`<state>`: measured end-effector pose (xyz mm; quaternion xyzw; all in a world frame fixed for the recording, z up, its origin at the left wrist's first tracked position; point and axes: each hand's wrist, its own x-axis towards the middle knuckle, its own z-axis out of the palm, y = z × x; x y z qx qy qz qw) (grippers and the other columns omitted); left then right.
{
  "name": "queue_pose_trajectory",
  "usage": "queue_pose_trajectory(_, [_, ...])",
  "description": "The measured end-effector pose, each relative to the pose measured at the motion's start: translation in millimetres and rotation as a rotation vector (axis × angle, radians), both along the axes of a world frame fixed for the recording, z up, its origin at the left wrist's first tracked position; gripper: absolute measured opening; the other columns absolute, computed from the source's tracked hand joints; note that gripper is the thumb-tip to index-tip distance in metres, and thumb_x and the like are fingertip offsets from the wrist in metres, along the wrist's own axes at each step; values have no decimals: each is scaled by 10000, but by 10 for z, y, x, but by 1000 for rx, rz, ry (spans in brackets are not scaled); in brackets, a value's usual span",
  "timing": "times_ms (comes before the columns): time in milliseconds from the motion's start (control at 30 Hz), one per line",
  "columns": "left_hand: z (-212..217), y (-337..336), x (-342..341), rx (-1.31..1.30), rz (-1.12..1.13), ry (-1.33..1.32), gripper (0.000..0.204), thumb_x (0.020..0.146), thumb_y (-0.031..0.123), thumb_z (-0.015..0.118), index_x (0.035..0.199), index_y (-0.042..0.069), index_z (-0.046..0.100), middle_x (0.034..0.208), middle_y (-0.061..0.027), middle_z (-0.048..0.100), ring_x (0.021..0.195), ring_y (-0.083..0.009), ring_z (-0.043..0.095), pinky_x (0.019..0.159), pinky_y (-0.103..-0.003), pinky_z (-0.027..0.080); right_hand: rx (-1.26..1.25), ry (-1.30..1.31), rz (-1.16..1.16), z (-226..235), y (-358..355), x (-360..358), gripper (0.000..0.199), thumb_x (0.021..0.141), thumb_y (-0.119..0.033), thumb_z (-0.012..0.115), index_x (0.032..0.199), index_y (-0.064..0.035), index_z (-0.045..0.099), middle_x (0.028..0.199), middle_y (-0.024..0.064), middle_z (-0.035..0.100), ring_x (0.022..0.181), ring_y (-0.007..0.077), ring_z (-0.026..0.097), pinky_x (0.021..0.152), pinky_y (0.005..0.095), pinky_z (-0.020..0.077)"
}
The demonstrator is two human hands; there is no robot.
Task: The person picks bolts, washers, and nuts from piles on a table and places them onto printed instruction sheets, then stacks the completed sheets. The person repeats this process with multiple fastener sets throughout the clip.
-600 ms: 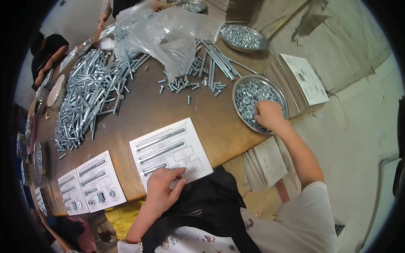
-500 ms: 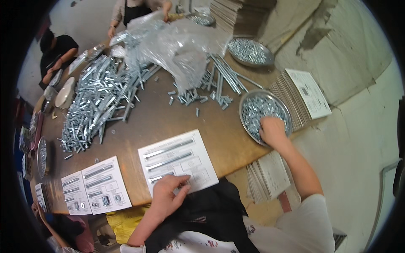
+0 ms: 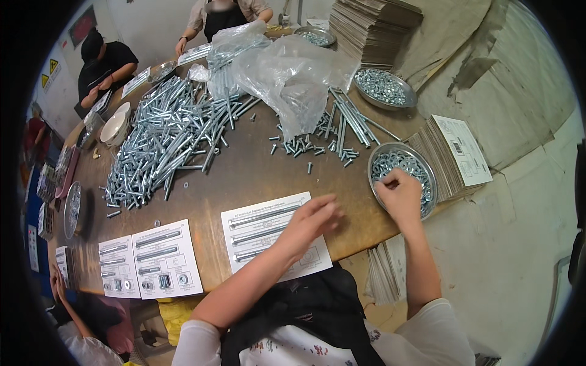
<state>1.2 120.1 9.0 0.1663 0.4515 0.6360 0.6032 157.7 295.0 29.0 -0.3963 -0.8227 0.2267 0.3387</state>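
A white printed card (image 3: 293,259) lies at the table's near edge before me, with several drawn outlines. Three long silver bolts (image 3: 259,238) rest on it, heads to the left. Over the card's right part hovers my left hand (image 3: 310,224), fingers stretched out and slightly blurred, seemingly holding nothing. To the right stands a round metal bowl (image 3: 434,194) heaped with silver washers (image 3: 400,165). My right hand (image 3: 401,194) is at the bowl's near left rim, thumb and fingers pinched together; whatever is between the fingertips is too small to make out.
A big pile of bolts (image 3: 165,140) covers the table's left middle, beside a clear plastic bag (image 3: 287,73). Card stacks (image 3: 455,152) flank the bowl; another bowl of nuts (image 3: 384,88) stands behind. Two filled cards (image 3: 149,259) lie left. Co-workers (image 3: 107,67) sit around the table.
My right hand has drawn back from among the washers to the bowl's rim, fingers pinched. My left hand has moved right and up from the lowest bolt. The whole view has shifted.
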Motion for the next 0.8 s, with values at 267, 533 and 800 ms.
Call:
queue_pose_trajectory(267, [-290, 107, 190, 194, 119, -738, 328, 1085, 288, 374, 1222, 35, 529, 1201, -100, 597, 1125, -252, 607, 982, -386, 519, 178, -42, 348, 18, -950, -365, 258, 729, -72, 718, 973, -99, 638, 863, 63, 635, 858, 292, 610, 751, 416, 486])
queue_pose_trajectory(533, [-128, -125, 160, 148, 215, -610, 356, 1074, 182, 393, 1333, -47, 481, 1267, -166, 561, 1173, -274, 584, 1037, -383, 494, 236, -49, 369, -137, -1059, -378, 377, 725, -103, 750, 1083, -79, 634, 972, 90, 654, 969, 291, 621, 1008, 467, 426])
queue_pose_trajectory(800, [-228, -384, -29, 228, -54, -584, 416, 1056, 235, 471, 1352, -56, 476, 1280, -191, 583, 1231, -280, 586, 1053, -394, 496, -446, -15, 672, 100, -847, -280, 530, 746, -27, 736, 1255, -32, 589, 1135, 128, 661, 1004, 229, 667, 884, 336, 531])
